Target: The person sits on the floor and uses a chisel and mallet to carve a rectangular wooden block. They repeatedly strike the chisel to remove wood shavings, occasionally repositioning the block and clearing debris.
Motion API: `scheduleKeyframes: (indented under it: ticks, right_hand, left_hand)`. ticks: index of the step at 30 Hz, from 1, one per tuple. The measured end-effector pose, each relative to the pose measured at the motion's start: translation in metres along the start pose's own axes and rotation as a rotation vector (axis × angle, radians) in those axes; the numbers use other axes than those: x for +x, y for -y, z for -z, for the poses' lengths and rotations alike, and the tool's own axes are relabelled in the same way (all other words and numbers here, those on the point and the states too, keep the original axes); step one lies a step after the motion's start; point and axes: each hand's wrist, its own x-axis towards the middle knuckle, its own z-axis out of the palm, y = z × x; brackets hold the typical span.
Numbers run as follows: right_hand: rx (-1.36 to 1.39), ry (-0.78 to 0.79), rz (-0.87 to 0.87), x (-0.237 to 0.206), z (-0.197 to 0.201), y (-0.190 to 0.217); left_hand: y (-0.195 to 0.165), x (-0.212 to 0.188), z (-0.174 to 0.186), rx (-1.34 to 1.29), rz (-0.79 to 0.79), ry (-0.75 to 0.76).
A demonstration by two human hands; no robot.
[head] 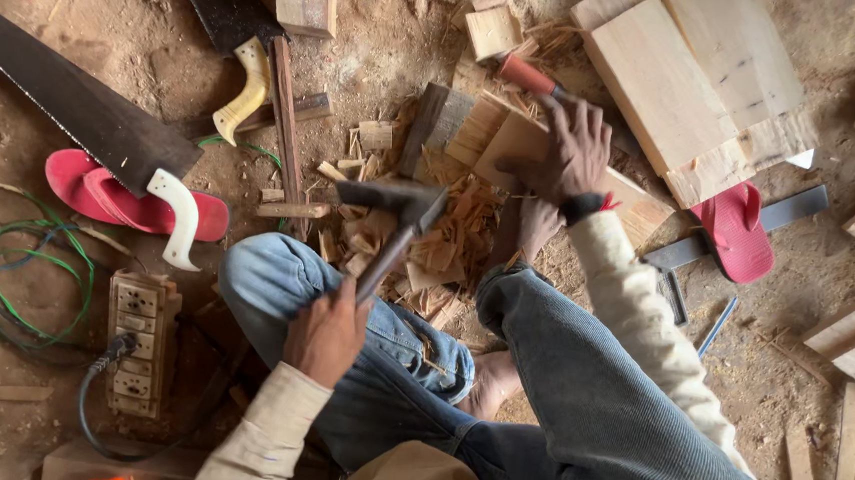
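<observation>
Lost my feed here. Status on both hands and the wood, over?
Left hand grips grey metal hammer, raised. Right hand steadies red-handled chisel on pale wooden board. Wood chips litter the ground.

Soft, even daylight lit the scene; shadows were faint, glare absent, focus sharp, with slight wide-angle stretching at edges.

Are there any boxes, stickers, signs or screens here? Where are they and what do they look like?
No packages, labels, signs or screens show here.
Closest thing: a socket board, on the dirt floor by the person's left knee; a tall wooden box with a pale, dusty face of sockets and switches, one black plug in it.
A black band on the right hand's wrist; no screen shows on it.
</observation>
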Motion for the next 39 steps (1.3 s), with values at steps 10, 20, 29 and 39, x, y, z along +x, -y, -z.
scheduleKeyframes:
  ticks: [10, 20, 29, 39]
  right_hand:
    - [-0.261, 0.116, -0.016, -0.007, -0.034, 0.009]
    - [0.563, 0.887, 0.011, 0.043, 0.040, -0.028]
    - [0.186, 0.314, 0.124, 0.040, 0.005, -0.048]
    - [0.060, 0.384, 0.097, 0.039, 0.001, -0.043]
  left_hand:
    - [-0.010, 0.026, -0.028, 0.211, 0.085, 0.141]
    - [-0.013, 0.029, -0.026, 0.208, 0.105, 0.180]
    - [-0.013, 0.028, -0.029, 0.243, 0.076, 0.102]
    - [0.016, 0.038, -0.048, -0.043, 0.076, 0.127]
